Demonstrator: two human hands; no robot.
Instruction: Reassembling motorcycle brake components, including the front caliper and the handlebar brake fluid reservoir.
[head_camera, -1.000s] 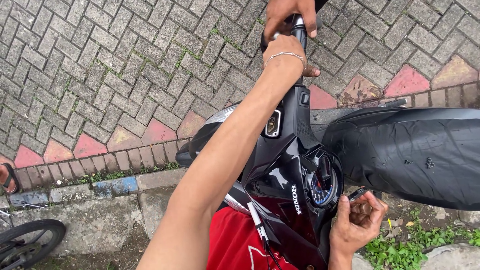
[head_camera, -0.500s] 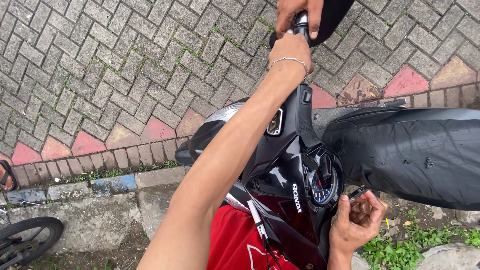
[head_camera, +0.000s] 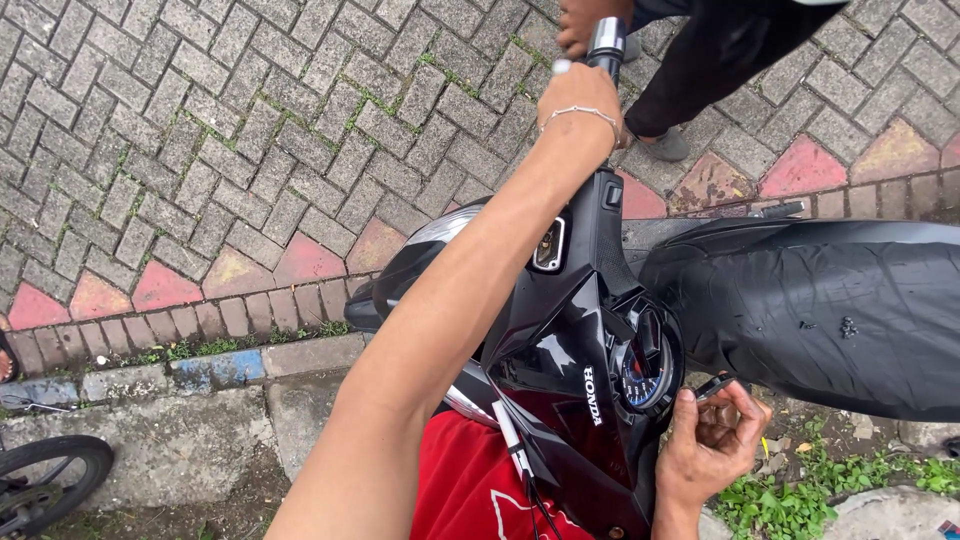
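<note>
Left hand (head_camera: 580, 100): arm stretched far, fingers wrapped around handlebar grip (head_camera: 605, 45).
Right hand (head_camera: 712, 445): near right, fingers curled around small dark key (head_camera: 714, 386), just beside speedometer (head_camera: 645, 375).
Scooter (head_camera: 560, 340): black, centre, seat (head_camera: 830, 310) to right.
Other person's hand (head_camera: 585, 22): far, on same grip's end.
Ground: brick paving (head_camera: 200, 150), curb (head_camera: 200, 370).

Grey brick pavement (head_camera: 250, 130) underfoot, red-painted pavers (head_camera: 160, 285) along edge; black scooter (head_camera: 600, 340) stands at concrete kerb (head_camera: 180, 375); bicycle wheel (head_camera: 45, 480) rests lower left.

Bicycle wheel (head_camera: 45, 480) cut off at left, small object in right hand (head_camera: 712, 445) perhaps a key
</note>
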